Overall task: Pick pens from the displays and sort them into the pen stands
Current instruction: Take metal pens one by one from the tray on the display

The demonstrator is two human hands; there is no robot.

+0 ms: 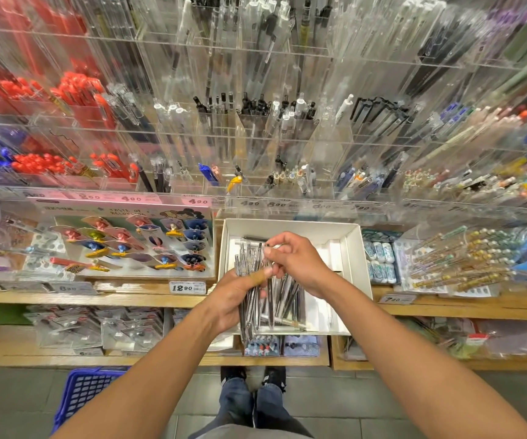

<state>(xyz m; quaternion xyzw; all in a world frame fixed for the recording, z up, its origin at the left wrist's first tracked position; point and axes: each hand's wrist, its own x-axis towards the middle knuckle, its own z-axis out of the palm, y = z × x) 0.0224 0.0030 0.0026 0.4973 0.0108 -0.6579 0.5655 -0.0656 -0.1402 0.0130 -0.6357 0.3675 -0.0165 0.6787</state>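
Clear-barrelled pens (257, 293): bunched upright into one sheaf, tops fanned out, tips pointing down toward the floor; held right over the white box, likely so strays drop back in.
Left hand (233, 299): wrapped round the lower half of the sheaf, thumb pressed across the front; serving as the holder, by the look of it.
Right hand (297, 261): curled over the tops, thumb and forefinger pinching one cap end; looks like singling out one pen or squaring up the ends, cannot tell which.
White box (355, 248): open cardboard tray set on the wooden shelf (446, 307), more loose clear pens lying at the near end, far end mostly bare card.
Step in hand: probably gathering a batch before carrying it up to the stands; none of this bunch slotted yet.
Acrylic pen stands (256, 134): tiered clear compartments directly behind and above the box; red pens (78, 90) packed at left, black-capped and clear ones in the middle, mixed colours at right, much of it blurred.
Likely target: a middle compartment with similar clear pens, only a guess.
Price tags (187, 287): strung along the shelf edges.
Blue basket (84, 397): on the floor at lower left, contents hidden.
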